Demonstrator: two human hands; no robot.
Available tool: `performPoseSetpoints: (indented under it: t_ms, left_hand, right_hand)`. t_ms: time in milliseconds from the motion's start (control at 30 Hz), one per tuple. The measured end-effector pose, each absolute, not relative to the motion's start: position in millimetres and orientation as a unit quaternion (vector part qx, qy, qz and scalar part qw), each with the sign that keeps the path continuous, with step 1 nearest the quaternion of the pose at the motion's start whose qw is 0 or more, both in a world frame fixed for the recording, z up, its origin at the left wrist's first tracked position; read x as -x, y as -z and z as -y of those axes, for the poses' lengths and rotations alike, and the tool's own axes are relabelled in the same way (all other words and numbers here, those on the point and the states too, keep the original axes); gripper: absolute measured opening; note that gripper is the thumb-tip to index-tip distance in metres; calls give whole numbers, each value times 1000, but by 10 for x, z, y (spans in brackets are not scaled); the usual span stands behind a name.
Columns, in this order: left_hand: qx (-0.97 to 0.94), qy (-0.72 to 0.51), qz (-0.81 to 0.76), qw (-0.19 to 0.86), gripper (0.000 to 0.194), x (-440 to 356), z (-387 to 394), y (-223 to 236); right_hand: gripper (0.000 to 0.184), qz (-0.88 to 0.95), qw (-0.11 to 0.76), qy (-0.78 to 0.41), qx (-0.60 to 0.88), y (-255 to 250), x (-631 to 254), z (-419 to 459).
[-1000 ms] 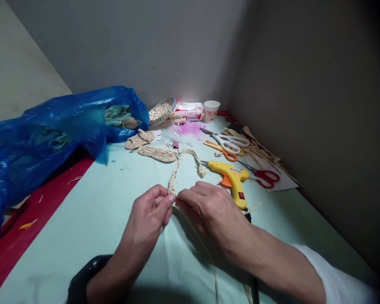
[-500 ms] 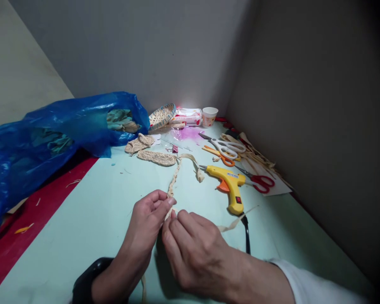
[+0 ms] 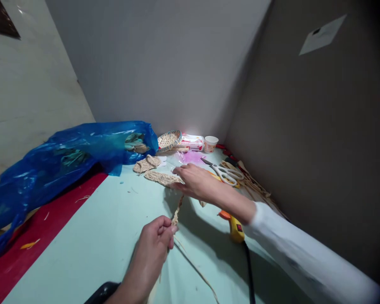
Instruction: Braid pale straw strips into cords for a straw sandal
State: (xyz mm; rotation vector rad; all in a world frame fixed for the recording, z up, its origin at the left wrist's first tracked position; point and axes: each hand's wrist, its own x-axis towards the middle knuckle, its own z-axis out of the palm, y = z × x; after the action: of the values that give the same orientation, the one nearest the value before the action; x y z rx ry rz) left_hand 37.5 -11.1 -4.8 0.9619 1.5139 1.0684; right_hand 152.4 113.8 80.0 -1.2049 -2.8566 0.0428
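Between the thumb and fingers of my left hand (image 3: 158,236) is pinched a thin braided straw cord (image 3: 176,214). Its upper part runs away from me and passes under my right hand. Loose straw strands (image 3: 198,270) trail from the pinch towards me. My right hand (image 3: 194,181) is stretched forward over the table, thumb and fingers apart, nothing visible between them. It is at the right end of a flat woven straw sole (image 3: 163,178) and partly covers it; I cannot tell whether it touches it. Behind the sole lies a small woven straw slipper (image 3: 146,164).
A yellow glue gun (image 3: 237,230) with a black cord lies under my right forearm. White-handled scissors (image 3: 224,174) and straw strips (image 3: 255,185) are at the right. A blue plastic bag (image 3: 82,143), woven basket (image 3: 170,140), tissue pack (image 3: 193,142) and paper cup (image 3: 210,144) stand behind.
My right hand has left the cord beside my left hand and moved forward to the sole. My left hand keeps its pinch. The view has tilted up; the forearm now hides the red-handled scissors.
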Motion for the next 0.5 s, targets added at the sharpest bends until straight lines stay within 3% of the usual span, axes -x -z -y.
performPoseSetpoints:
  t_ms: [200,500]
  left_hand:
    - [-434,-389,-636,506,21,-294,243,-16]
    - [-412,-413,-638,502,28,-112,450,-144]
  right_hand:
    - [37,911,8,-30,412,-342,-986,-1450]
    - [62,853,58,-142,498,-356,-1111,-1406]
